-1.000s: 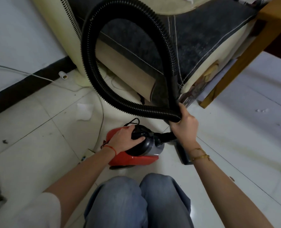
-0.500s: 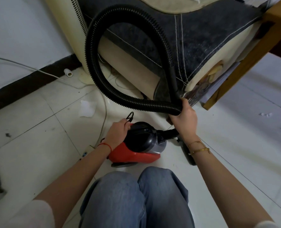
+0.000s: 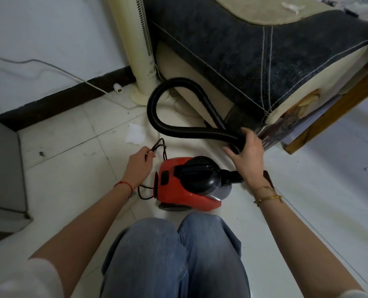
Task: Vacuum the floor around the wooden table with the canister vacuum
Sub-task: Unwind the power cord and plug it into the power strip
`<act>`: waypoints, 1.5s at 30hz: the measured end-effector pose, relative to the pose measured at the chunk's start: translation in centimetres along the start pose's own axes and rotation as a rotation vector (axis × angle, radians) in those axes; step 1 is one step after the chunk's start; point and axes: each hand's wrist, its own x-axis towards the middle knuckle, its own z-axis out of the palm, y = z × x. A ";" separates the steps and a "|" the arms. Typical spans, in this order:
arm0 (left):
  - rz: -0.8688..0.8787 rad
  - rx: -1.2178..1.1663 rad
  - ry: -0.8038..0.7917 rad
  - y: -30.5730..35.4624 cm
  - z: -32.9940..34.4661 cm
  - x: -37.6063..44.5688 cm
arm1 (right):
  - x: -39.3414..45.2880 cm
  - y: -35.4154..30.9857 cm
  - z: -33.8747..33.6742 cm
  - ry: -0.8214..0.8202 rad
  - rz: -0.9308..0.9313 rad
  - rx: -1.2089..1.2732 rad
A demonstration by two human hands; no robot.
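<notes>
left fingers (image 3: 146,154) pinch the cord (image 3: 159,147); right fingers (image 3: 232,152) spread on the hose (image 3: 191,131).

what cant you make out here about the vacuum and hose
Head view only:
- Hose joint to the vacuum: covered by the right hand.
- Hose's far end and nozzle: behind the right hand.
- Cord plug: not visible; the left hand covers part of the cord.

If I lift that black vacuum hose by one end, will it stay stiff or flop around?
Probably floppy: the hose is ribbed and already curls in a loop on the floor. Likely light, since the right hand handles it alone. It would probably tug the small red vacuum, which sits on wheels.
</notes>
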 end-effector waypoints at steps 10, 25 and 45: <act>-0.065 -0.035 0.098 -2.1 -3.8 -3.2 | -1.4 -6.7 4.1 -0.111 -0.251 0.130; -0.068 0.058 0.187 -4.2 -8.3 -4.1 | -4.8 -12.6 12.4 -0.625 -0.298 0.086; -0.107 0.181 0.528 -3.5 -14.2 -3.4 | -3.1 -14.9 15.1 -0.596 -0.227 0.136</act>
